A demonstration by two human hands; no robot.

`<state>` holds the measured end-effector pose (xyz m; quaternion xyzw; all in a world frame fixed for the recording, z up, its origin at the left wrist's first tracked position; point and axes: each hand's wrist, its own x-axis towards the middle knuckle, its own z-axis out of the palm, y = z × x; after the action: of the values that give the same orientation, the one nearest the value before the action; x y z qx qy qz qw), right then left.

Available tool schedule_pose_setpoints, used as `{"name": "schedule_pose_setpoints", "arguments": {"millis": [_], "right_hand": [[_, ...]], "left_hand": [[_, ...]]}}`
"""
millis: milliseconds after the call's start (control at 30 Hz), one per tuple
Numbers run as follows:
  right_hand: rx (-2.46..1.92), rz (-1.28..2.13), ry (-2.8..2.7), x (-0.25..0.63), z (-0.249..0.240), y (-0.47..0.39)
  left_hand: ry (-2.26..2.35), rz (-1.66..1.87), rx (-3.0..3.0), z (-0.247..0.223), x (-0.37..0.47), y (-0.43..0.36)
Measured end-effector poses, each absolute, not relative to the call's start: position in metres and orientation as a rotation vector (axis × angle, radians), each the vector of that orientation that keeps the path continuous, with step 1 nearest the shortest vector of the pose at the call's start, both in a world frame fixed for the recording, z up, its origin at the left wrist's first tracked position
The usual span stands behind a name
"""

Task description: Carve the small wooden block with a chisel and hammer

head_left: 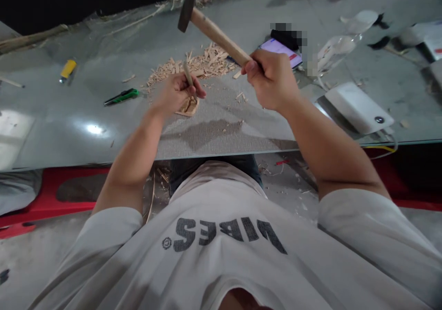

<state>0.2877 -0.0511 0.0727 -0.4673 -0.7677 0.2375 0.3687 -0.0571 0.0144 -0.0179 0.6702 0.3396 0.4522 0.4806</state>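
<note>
My right hand (pixel 271 77) is closed round the end of the wooden handle of a hammer (pixel 217 32), whose dark metal head is raised above the table toward the far side. In my left hand (pixel 176 91) a chisel (pixel 188 74) stands nearly upright, gripped between the fingers. Its lower end meets a small piece of wood (pixel 188 109) with a hollowed, carved face. That piece lies on a grey textured mat (pixel 221 135), partly covered by my left hand.
Wood shavings (pixel 207 63) are heaped behind my left hand. A green utility knife (pixel 122 96) and a yellow-handled item (pixel 68 70) lie to the left. At right are a lit phone (pixel 281 51), a white box-shaped device (pixel 359 107) with cables and clear plastic (pixel 338 49).
</note>
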Motion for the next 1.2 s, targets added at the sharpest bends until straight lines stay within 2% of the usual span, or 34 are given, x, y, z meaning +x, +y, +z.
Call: {"name": "schedule_pose_setpoints", "arguments": {"millis": [100, 267, 367, 633, 767, 1200], "right_hand": [[-1.172, 0.585, -1.931, 0.290, 0.088, -0.062], [-1.386, 0.503, -2.172, 0.297, 0.120, -0.073], [-1.374, 0.466, -2.058, 0.300, 0.133, -0.079], [-1.467, 0.484, -2.210, 0.294, 0.132, -0.079], [-1.417, 0.454, -2.075, 0.290, 0.137, -0.079], [-1.512, 0.557, -2.162, 0.285, 0.139, -0.073]], "left_hand": [[0.828, 1.072, 1.644, -0.024, -0.052, 0.018], [0.803, 1.066, 1.587, -0.031, -0.044, 0.027], [0.806, 1.044, 1.547, -0.029, -0.041, 0.026], [0.798, 1.061, 1.535, -0.041, -0.034, 0.038], [0.698, 1.080, 1.555, -0.051, -0.036, 0.045], [0.728, 1.104, 1.412, -0.032, -0.029, 0.025]]}}
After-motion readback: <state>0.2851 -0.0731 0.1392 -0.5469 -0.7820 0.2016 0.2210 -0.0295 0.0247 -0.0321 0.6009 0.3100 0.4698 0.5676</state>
